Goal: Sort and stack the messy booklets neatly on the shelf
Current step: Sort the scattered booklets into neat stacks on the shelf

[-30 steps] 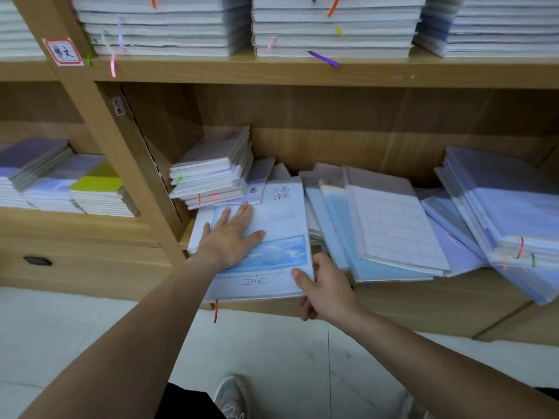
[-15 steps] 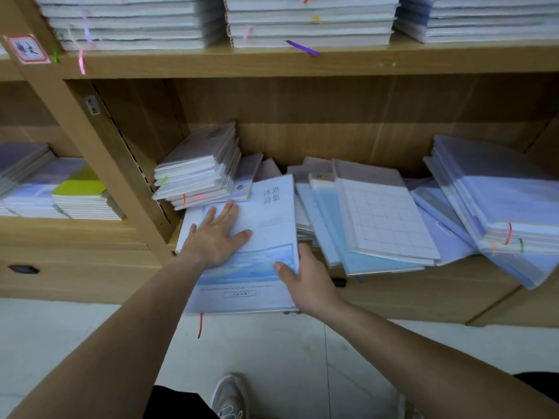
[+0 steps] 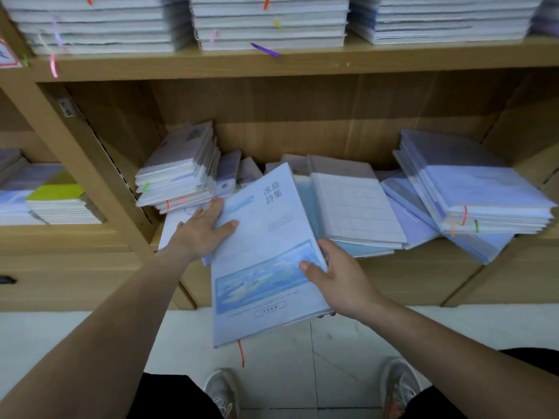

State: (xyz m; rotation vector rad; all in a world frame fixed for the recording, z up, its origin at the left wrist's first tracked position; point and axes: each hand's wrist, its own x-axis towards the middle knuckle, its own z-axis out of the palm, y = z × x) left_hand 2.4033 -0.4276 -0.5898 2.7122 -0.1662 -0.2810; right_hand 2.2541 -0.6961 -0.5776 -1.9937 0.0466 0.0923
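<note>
Head | right hand (image 3: 338, 282) fingers (image 3: 326, 247) grip booklet (image 3: 260, 252) edge | left hand (image 3: 202, 231) flat, apparently touching opposite edge

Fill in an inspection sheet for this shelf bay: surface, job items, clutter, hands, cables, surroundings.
surface: wooden shelf, crowded with overlapping booklets, some past its front edge.
job's things: blue booklet tilted, largely off the shelf; tilted stack at left; grid booklet on fanned ones in the middle; slanted stack at right.
clutter: coloured markers stick out of the stacks; a red ribbon hangs from the blue booklet.
hands: right hand pinches the blue booklet's right edge, thumb on the cover; left hand lies flat at its left edge, thumb on the cover.
cables: nothing seen.
surroundings: neat stacks on the board above; tiled floor; shoes.
</note>
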